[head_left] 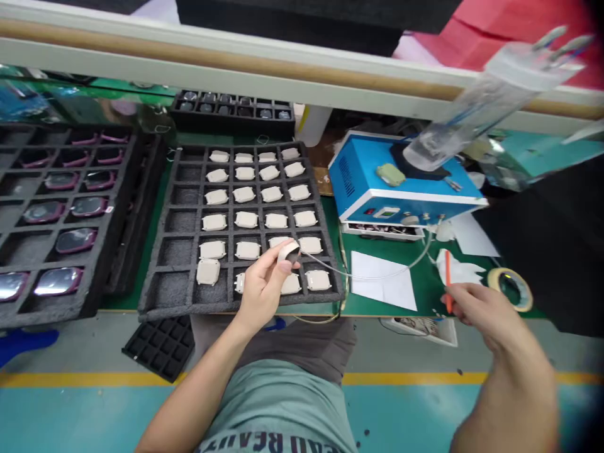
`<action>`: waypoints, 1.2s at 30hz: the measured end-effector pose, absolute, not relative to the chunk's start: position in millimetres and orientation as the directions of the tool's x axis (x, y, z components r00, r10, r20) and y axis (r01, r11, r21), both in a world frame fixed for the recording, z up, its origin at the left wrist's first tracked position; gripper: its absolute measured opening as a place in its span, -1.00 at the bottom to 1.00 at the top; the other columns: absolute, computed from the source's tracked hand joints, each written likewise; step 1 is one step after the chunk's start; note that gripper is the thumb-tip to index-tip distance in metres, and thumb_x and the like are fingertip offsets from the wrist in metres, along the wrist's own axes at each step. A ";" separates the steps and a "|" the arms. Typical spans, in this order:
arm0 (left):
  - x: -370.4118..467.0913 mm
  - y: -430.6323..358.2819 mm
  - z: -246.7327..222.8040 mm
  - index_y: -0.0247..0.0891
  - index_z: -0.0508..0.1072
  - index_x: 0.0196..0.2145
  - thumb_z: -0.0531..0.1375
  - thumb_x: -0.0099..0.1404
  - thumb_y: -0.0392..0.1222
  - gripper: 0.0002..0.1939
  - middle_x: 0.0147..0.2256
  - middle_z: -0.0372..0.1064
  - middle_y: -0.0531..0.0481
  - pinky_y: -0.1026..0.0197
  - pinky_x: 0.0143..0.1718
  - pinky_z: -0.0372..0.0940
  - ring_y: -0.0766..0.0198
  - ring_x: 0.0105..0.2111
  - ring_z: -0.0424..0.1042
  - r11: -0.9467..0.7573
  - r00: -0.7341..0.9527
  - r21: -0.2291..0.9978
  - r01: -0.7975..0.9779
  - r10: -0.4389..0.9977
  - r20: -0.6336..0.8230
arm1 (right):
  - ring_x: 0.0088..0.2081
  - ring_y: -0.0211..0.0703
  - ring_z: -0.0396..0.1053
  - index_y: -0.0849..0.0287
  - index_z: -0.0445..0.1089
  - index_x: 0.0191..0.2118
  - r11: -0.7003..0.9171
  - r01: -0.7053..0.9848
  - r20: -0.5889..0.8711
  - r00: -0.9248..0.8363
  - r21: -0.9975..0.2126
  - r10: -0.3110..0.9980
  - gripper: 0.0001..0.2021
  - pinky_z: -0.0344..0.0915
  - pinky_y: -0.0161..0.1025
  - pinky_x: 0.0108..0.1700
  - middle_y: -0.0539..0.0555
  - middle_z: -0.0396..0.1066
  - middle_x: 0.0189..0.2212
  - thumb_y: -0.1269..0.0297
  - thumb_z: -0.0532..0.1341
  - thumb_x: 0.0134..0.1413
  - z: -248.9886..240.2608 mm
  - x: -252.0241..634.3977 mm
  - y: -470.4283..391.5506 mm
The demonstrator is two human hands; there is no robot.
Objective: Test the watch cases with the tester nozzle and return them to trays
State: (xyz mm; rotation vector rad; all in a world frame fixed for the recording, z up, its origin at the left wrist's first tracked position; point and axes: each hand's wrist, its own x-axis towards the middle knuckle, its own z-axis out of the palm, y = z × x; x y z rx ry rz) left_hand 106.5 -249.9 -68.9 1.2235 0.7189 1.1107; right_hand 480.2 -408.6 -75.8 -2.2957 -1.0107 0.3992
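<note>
My left hand [265, 283] pinches a cream watch case [288, 251] between thumb and fingers, tilted on edge above the front part of a dark grey foam tray [177, 292]. More cream watch cases [246, 219] lie in the tray's compartments. One case [208, 272] sits at an angle near the front left. My right hand [481, 308] is closed on a thin orange stick-like tool [448, 277], held upright beside a crumpled white tissue [460, 269]. The tool's lower end is partly hidden by the fingers.
A blue machine [406, 189] with a clear tube [389, 277] stands behind white paper [377, 289]. Tape [510, 289] lies at right. On the left, a foam tray [89, 283] holds purple-rimmed watch parts [59, 281]. A shelf edge [283, 69] crosses above.
</note>
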 end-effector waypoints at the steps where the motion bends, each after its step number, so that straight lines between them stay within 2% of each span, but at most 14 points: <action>1: 106.7 -249.5 -68.6 -0.27 0.60 0.09 0.25 0.45 0.17 -0.51 -0.09 0.63 -0.22 0.22 -0.24 0.42 0.21 -0.28 0.59 0.003 0.337 0.954 -0.301 0.936 0.103 | -0.73 -0.13 0.15 -0.03 0.46 -0.62 -0.448 0.432 -0.019 0.703 -0.783 0.711 -0.70 0.00 -0.09 -0.70 0.13 0.34 -0.69 0.04 0.36 0.05 -78.2 475.2 -415.7; 3: 107.2 -248.3 -67.4 -0.30 0.61 0.03 0.23 0.44 0.23 -0.47 -0.18 0.63 -0.21 0.25 -0.34 0.36 0.25 -0.36 0.54 0.080 0.331 0.919 -0.385 0.942 0.057 | -0.70 -0.16 0.15 -0.08 0.58 -0.38 -0.246 0.195 -0.006 0.772 -0.949 0.636 -0.84 -0.03 -0.12 -0.73 0.09 0.42 -0.57 0.01 0.45 -0.04 -81.6 456.6 -419.3; 4: 107.4 -247.5 -66.3 -0.31 0.61 0.00 0.26 0.42 0.24 -0.47 -0.22 0.63 -0.19 0.27 -0.37 0.34 0.27 -0.39 0.51 0.125 0.332 0.893 -0.433 0.943 0.029 | -0.68 -0.17 0.18 -0.10 0.60 -0.28 -0.130 0.126 0.027 0.813 -0.983 0.582 -0.79 0.01 -0.13 -0.73 0.06 0.43 -0.52 0.04 0.49 -0.07 -82.0 441.9 -414.8; 7: 107.0 -245.0 -61.0 -0.34 0.60 -0.09 0.36 0.34 0.20 -0.51 -0.31 0.60 -0.15 0.29 -0.40 0.31 0.31 -0.44 0.45 0.261 0.358 0.797 -0.544 0.932 -0.061 | -0.56 -0.21 0.33 -0.09 0.58 -0.16 0.192 0.100 0.170 0.904 -0.976 0.393 -0.75 0.35 -0.19 -0.57 -0.03 0.44 -0.43 0.19 0.49 -0.01 -76.3 378.1 -379.8; 9: 106.0 -243.8 -57.2 -0.36 0.60 -0.11 0.40 0.31 0.15 -0.53 -0.34 0.58 -0.14 0.29 -0.39 0.31 0.31 -0.45 0.44 0.326 0.386 0.751 -0.574 0.917 -0.103 | -0.49 -0.25 0.43 0.03 0.55 -0.21 0.349 0.086 0.234 0.882 -0.933 0.408 -0.82 0.49 -0.23 -0.44 -0.05 0.48 -0.41 0.23 0.46 0.03 -69.0 327.2 -348.7; 10: 105.4 -243.4 -55.8 -0.36 0.59 -0.12 0.41 0.30 0.14 -0.54 -0.35 0.57 -0.13 0.29 -0.39 0.31 0.31 -0.45 0.44 0.347 0.397 0.737 -0.580 0.910 -0.117 | -0.44 -0.24 0.50 0.05 0.52 -0.24 0.383 0.058 0.245 0.853 -0.922 0.461 -0.85 0.55 -0.22 -0.36 -0.04 0.52 -0.38 0.22 0.45 0.09 -65.7 302.4 -334.3; 13: 103.3 -243.2 -53.8 -0.37 0.60 -0.13 0.40 0.31 0.10 -0.57 -0.35 0.56 -0.13 0.29 -0.40 0.31 0.31 -0.45 0.45 0.386 0.418 0.712 -0.586 0.897 -0.143 | -0.21 -0.14 0.63 0.07 0.47 -0.20 0.391 -0.058 0.241 0.701 -0.919 0.671 -0.88 0.62 -0.10 -0.09 0.01 0.61 -0.28 0.20 0.38 0.26 -61.3 243.1 -303.5; 16: 101.8 -243.9 -54.0 -0.37 0.60 -0.17 0.37 0.35 0.07 -0.62 -0.35 0.55 -0.12 0.30 -0.39 0.32 0.31 -0.45 0.44 0.395 0.428 0.703 -0.591 0.893 -0.142 | -0.13 -0.10 0.65 0.08 0.44 -0.16 0.400 -0.117 0.254 0.605 -0.909 0.755 -0.87 0.60 -0.07 0.00 0.05 0.64 -0.22 0.18 0.35 0.31 -64.4 214.4 -290.0; 27: 102.5 -243.2 -56.0 -0.35 0.61 -0.20 0.34 0.35 0.14 -0.57 -0.40 0.51 -0.11 0.26 -0.37 0.29 0.29 -0.45 0.38 0.388 0.432 0.738 -0.552 0.890 -0.146 | -0.24 -0.09 0.64 0.06 0.41 -0.17 0.352 -0.200 0.182 0.572 -0.914 0.800 -0.84 0.62 -0.16 -0.22 0.05 0.64 -0.24 0.13 0.34 0.30 -61.5 206.4 -288.3; 32: 101.8 -244.0 -56.2 -0.34 0.60 -0.19 0.33 0.35 0.15 -0.57 -0.41 0.50 -0.11 0.23 -0.37 0.28 0.27 -0.44 0.37 0.381 0.424 0.753 -0.536 0.893 -0.150 | -0.28 -0.10 0.63 0.06 0.40 -0.17 0.336 -0.192 0.175 0.567 -0.922 0.805 -0.82 0.61 -0.16 -0.26 0.05 0.64 -0.26 0.10 0.33 0.30 -58.6 204.3 -288.1; 36: 101.7 -244.0 -57.2 -0.35 0.59 -0.20 0.33 0.35 0.16 -0.57 -0.41 0.49 -0.11 0.23 -0.36 0.28 0.27 -0.44 0.37 0.377 0.424 0.757 -0.533 0.894 -0.147 | -0.30 -0.14 0.63 0.05 0.44 -0.18 0.374 -0.207 0.200 0.570 -0.904 0.797 -0.87 0.60 -0.21 -0.28 0.03 0.65 -0.25 0.16 0.35 0.30 -55.8 204.1 -287.3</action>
